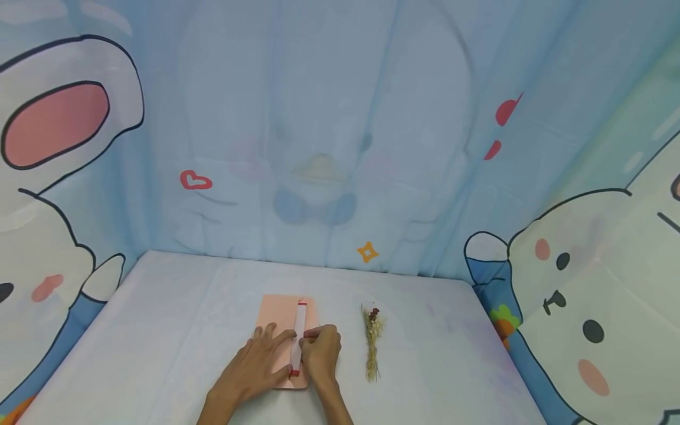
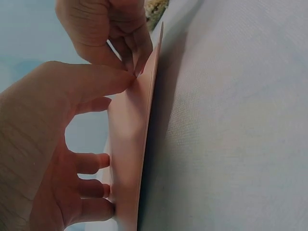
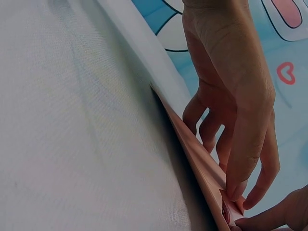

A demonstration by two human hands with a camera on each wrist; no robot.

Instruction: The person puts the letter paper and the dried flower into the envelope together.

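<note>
Far L of frame: cartoon rabbit (image 1: 32, 236) printed on the curtain (image 1: 228, 118), which fills the upper half; white table (image 1: 175, 330) runs across the lower half. Lower L of ctr, your L hand (image 1: 255, 364) lies across the pink card (image 1: 276, 310), fingers spread apart, thumb by the strip's bottom end, index tip at its L side. It isn't gripping; looks like you're just steadying the card.

Card's in the lower middle of the frame, on the table. White strip (image 1: 300, 319) w/ red bits at both ends lies lengthwise on it, R of the card's middle, tilted a little. Your R hand (image 1: 322, 352) is at the strip's R edge, fingers curled, thumb + fingertips together, pinching the strip by the look of it; exact contact is too small to see.

R of that, well apart from the card, a bunch of dried flowers (image 1: 373, 342) lies on the table, heads up-frame, neither hand on it. Far R, another cartoon animal (image 1: 637, 283).

Progress, my read: strip's laid on the card, prob. mid-adjusting or fixing. Flowers aren't on the card yet, so if they belong there, that part's all left. Can't tell if the strip's stuck down.
</note>
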